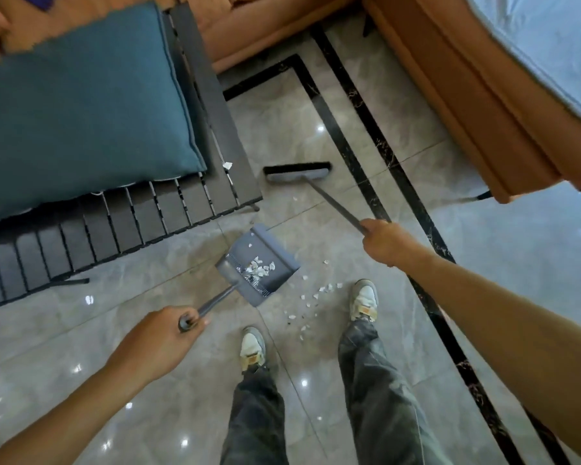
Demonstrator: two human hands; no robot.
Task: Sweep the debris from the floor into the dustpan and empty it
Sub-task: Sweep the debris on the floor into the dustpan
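Left hand (163, 333) fisted round the dustpan (260, 263) handle, mouth toward the scattered scraps (311, 297). Right hand (381, 241) grips the broom (297, 172) — reaching beyond them, probably to draw them in.

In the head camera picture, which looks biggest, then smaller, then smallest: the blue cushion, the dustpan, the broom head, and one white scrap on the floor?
1. Cushion, by far.
2. Dustpan.
3. Broom head, longer but thin, so close to the dustpan; it is also farther away.
4. Scrap, tiny.

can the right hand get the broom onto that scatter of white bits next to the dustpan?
Probably yes. The right hand holds the broom, and bare floor lies between its head and the scattered bits.
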